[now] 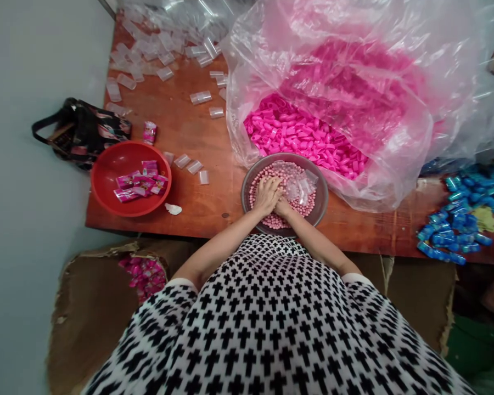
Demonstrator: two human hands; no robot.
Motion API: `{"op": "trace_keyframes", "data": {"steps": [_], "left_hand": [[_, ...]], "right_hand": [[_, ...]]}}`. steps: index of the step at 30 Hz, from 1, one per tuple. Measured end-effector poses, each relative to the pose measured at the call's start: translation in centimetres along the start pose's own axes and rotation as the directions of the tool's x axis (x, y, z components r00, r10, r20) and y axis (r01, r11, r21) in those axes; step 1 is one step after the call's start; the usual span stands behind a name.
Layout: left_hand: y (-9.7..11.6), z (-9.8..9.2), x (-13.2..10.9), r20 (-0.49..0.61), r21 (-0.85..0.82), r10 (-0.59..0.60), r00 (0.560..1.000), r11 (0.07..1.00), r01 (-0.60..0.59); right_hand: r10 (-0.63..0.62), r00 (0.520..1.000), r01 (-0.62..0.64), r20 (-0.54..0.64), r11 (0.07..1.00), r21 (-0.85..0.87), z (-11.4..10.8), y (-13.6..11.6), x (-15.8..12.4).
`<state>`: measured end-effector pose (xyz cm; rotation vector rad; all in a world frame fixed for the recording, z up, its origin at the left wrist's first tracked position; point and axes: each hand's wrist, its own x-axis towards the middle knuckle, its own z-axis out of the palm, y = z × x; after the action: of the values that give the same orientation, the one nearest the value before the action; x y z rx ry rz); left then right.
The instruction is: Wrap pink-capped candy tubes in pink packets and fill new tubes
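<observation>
- Small, round, pink beads [274, 221], seen in the head view, lie loose in a round grey bowl [321, 198] at the middle of the counter's front edge.
- Both hands are down among them, left of the bowl's centre; neither is clearly nearer, and the beads show no long axis.
- The left hand [267, 195] has its fingers bent over the beads; the right hand [282, 207] sits against it, partly covered. I cannot tell whether either grasps anything.
- Clear plastic pieces [302, 189] share the bowl, just right of the fingers.
- A shiny red plastic bowl [100, 175], at the front left corner of the reddish-brown wooden counter [214, 214], holds pink printed packets [127, 195].
- A large translucent plastic bag [381, 189], behind and right of the grey bowl, holds bright pink plastic pieces [304, 140].
- Clear plastic tubes [200, 97] scatter toward the back left corner.
</observation>
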<state>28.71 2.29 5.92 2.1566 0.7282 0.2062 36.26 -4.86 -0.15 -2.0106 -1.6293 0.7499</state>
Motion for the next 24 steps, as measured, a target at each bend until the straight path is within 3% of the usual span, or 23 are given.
{"op": "trace_keyframes", "data": {"steps": [3, 6, 8, 11, 13, 16, 20, 24], "left_hand": [[-0.4, -0.5, 0.4, 0.049, -0.084, -0.076, 0.996, 0.993, 0.080], [-0.7, -2.6, -0.3, -0.051, -0.136, -0.102, 0.994, 0.986, 0.094], [-0.3, -4.3, -1.7, -0.080, -0.055, -0.116, 0.990, 0.992, 0.112], [0.9, -5.7, -3.7, 0.073, 0.226, -0.235, 0.969, 0.950, 0.214], [1.6, -5.6, -4.3, 0.172, 0.409, -0.348, 0.921, 0.876, 0.255], [2.2, -4.4, -3.7, 0.196, 0.513, -0.428, 0.882, 0.812, 0.279], [1.9, -3.2, -2.3, 0.193, 0.526, -0.418, 0.888, 0.808, 0.266], [1.9, -3.3, -2.5, 0.206, 0.500, -0.351, 0.914, 0.840, 0.210]], "right_hand": [[0.019, 1.000, -0.020, 0.016, 0.999, 0.035, -1.0, 0.6, -0.6], [0.042, 0.999, -0.046, 0.034, 0.992, 0.118, -3.0, 1.0, -1.8], [0.086, 0.995, -0.092, 0.047, 0.985, 0.148, -4.5, 1.0, -2.8], [0.161, 0.987, -0.161, 0.002, 0.986, 0.032, -6.4, -0.2, -4.1], [0.164, 0.986, -0.164, -0.011, 0.981, -0.100, -7.0, -1.8, -4.4], [0.141, 0.988, -0.116, 0.071, 0.955, -0.273, -6.9, -4.3, -3.8], [0.204, 0.974, -0.162, 0.098, 0.930, -0.329, -6.1, -5.7, -2.3], [0.190, 0.981, -0.171, 0.044, 0.947, -0.271, -6.3, -4.7, -2.1]]}}
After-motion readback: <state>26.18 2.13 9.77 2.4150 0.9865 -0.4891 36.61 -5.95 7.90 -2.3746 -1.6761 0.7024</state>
